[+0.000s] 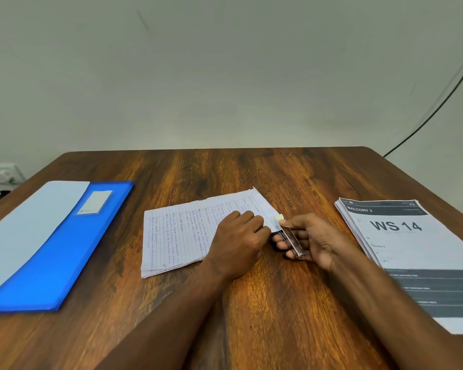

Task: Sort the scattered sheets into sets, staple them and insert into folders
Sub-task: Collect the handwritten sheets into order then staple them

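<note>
A set of lined handwritten sheets (187,231) lies in the middle of the wooden table (251,166). My left hand (238,236) presses flat on the set's right part. My right hand (310,237) grips a small metal stapler (292,240) whose white-tipped nose sits at the set's right corner. A stack of printed sheets headed "WS 14" (409,249) rests at the right, partly under my right forearm. A blue folder (72,252) lies at the left with a pale sheet (24,231) on its cover.
A black cable (433,108) runs down the wall at the back right. A white wall socket (0,173) shows beyond the table's left edge. Bare wood lies in front of the handwritten set.
</note>
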{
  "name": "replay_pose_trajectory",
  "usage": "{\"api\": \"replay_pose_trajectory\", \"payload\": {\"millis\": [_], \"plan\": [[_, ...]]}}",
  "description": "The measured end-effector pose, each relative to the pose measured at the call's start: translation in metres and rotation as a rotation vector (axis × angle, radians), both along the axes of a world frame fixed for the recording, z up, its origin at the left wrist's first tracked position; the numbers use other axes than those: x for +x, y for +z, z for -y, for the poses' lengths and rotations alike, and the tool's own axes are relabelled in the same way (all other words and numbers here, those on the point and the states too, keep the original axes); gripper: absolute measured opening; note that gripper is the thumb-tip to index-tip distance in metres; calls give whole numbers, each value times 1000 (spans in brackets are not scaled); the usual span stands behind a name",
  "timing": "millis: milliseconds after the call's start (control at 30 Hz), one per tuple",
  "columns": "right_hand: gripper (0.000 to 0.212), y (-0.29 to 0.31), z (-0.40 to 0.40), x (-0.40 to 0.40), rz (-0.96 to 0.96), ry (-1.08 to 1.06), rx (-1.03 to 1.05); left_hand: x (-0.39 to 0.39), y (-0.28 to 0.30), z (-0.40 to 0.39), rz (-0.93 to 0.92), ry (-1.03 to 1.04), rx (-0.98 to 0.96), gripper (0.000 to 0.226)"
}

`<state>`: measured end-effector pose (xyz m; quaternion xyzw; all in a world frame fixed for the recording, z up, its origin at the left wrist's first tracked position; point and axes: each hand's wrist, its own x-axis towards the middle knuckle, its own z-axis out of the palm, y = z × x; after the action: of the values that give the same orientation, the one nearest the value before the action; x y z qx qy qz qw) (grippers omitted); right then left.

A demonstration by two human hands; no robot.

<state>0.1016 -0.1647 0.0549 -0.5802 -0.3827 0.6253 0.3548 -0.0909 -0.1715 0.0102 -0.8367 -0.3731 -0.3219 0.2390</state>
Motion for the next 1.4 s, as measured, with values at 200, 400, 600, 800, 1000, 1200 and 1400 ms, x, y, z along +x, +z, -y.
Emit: {"api": "replay_pose_trajectory", "payload": {"millis": [200, 400, 600, 800, 1000, 1200, 1400], "plan": [[36, 3, 1, 2, -24, -14, -25, 1, 1, 1, -6, -7, 20, 18], [32, 0, 0, -1, 38, 12, -11, 2, 1, 1, -9, -7, 23, 18], [28, -2, 3, -6, -6, -9, -10, 2, 2, 1, -9, 10, 18, 17], [41, -1, 5, -9, 6, -41, 17, 5, 2, 1, -2, 25, 28, 20], [43, 0, 8, -11, 0, -35, 19, 6, 2, 2, 0, 38, 32, 20], [43, 1, 9, -12, -4, -44, 0, 6, 3, 3, -1, 37, 30, 19], [41, 0, 8, -13, 1, -52, 12, 7, 3, 2, -25, 28, 41, 21]]}}
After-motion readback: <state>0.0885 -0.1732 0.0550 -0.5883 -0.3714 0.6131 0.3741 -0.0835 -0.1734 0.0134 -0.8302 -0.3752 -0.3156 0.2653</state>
